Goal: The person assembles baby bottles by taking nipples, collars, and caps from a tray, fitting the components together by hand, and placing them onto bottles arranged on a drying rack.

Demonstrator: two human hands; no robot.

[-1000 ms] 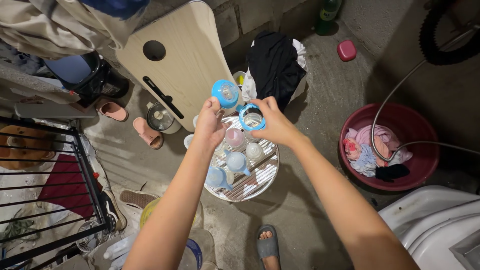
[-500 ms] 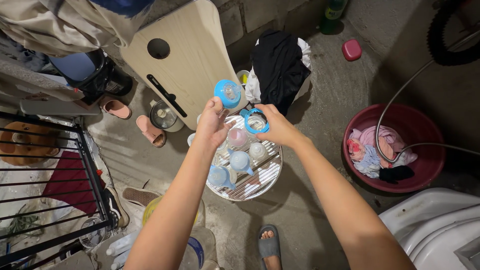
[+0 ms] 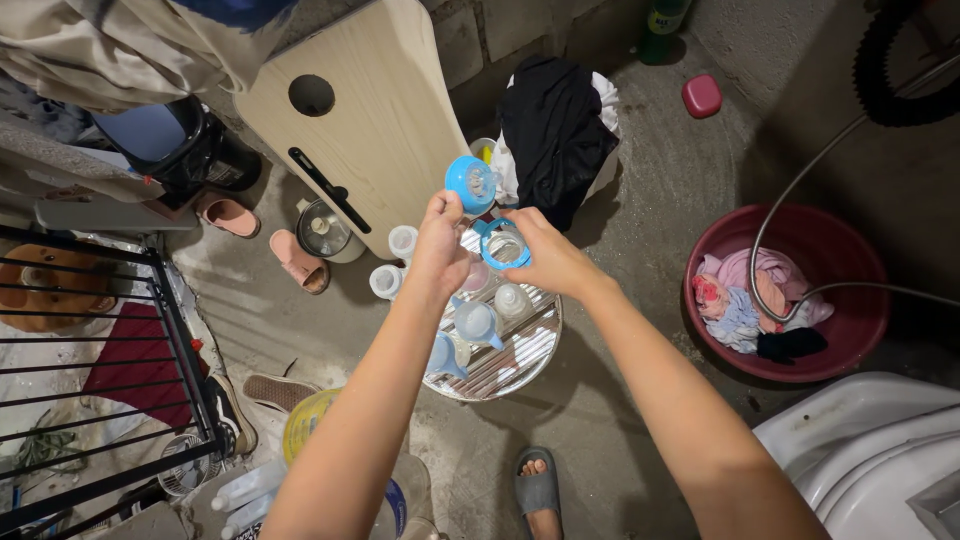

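Over one round metal tray (image 3: 530,352) — two hands: left hand (image 3: 441,247) pinches one blue cap (image 3: 470,183), right hand (image 3: 541,252) one blue ring (image 3: 497,243).

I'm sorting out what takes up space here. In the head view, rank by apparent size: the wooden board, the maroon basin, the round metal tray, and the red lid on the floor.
1. Wooden board
2. Maroon basin
3. Round metal tray, partly hidden by the arms, so its place just under the basin is unsure
4. Red lid
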